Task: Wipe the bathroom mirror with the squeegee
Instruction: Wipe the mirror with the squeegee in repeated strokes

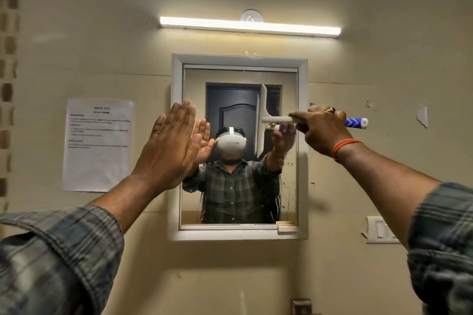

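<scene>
Gripping the squeegee [266, 120] by its handle, the right hand [323, 128] has its fingers wrapped tight around the shaft, leaving the blue-and-white end poking out to the right. The handle runs level and the white blade stands upright against the mirror [239, 186], right of centre in the upper half of the glass. The left hand [172, 144] holds nothing: its fingers are straight and pressed together, palm flat over the mirror's left frame edge, though whether it actually touches is hard to tell.

The main risk, as I judge it, is uneven pressure. With the arm stretched far out and the grip well back on the handle, the blade could tip off the glass and leave streaks. A sideways stroke could also run the blade into the white frame [302, 151] on the right, or across the left hand's fingertips. That palm may smear glass already wiped. Specks near the lower right edge could be missed entirely.
</scene>
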